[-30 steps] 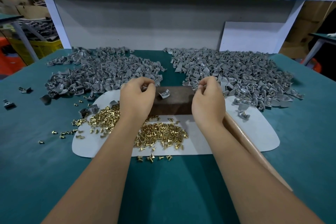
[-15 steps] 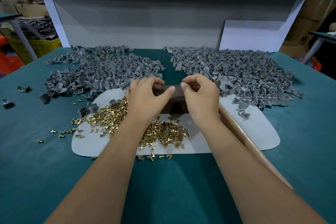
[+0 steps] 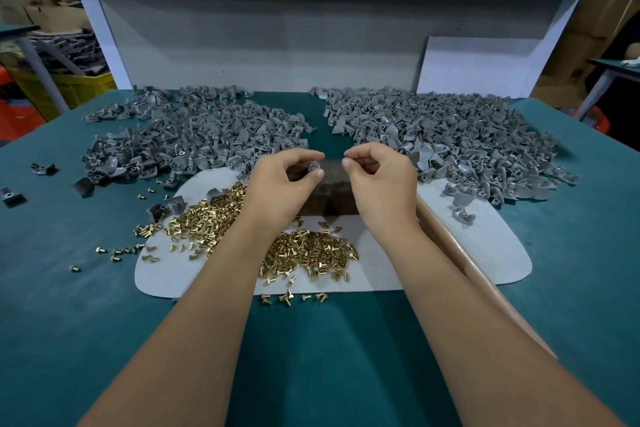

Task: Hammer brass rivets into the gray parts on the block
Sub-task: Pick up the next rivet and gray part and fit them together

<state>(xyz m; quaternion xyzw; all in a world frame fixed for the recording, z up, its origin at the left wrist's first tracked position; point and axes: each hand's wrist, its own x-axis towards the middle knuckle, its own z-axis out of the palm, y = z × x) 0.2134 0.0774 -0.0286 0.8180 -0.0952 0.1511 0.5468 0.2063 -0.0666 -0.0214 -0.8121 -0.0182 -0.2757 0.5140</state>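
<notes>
Two hands over the dark block (image 3: 332,189), left hand (image 3: 282,189) pinching a gray part (image 3: 315,167), right hand (image 3: 379,180) pinching something too small to tell: loading step, probably; hammering next.

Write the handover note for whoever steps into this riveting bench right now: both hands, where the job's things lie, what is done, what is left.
Left hand: pinches a gray part above the block.
Right hand: fingers curled in a pinch grip; what it holds is too small to tell.
Brass rivets lie heaped on the white mat in front of the block. Gray parts are piled far left and far right. A tan wooden handle, perhaps the hammer's, lies beside the right forearm.
Done: part picked up.
Left: seat the part on the block, insert a rivet, hammer it, repeat.
</notes>
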